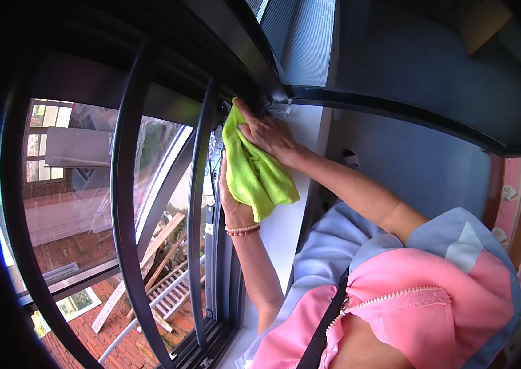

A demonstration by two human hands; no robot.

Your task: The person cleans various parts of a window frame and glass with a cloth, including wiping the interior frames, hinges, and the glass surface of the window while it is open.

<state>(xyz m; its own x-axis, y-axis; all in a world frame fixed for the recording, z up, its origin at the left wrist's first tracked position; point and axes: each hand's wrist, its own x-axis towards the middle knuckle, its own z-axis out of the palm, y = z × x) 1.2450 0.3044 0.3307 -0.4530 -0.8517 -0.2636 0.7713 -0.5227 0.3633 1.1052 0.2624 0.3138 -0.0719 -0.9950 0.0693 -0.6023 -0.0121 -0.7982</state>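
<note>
A bright yellow-green cloth [258,173] hangs in folds between my two hands, beside the dark metal window frame [228,276]. My right hand [272,136] grips its upper part, the index finger stretched along the cloth's top edge towards the frame's corner. Below, my left hand [236,203], with two beaded bracelets [242,229] at the wrist, holds the cloth from its left side; the cloth hides most of its fingers. A metal hinge arm [212,177] runs along the frame just left of that hand. The cloth covers part of the frame behind it.
Dark vertical bars [124,184] stand left of my hands. An opened dark-framed sash [394,104] spans the upper right. Under my arms runs a white sill [283,226]. Outside, far below, wooden planks [113,304] and a ladder-like rack [168,290] lie on red brick paving [71,346].
</note>
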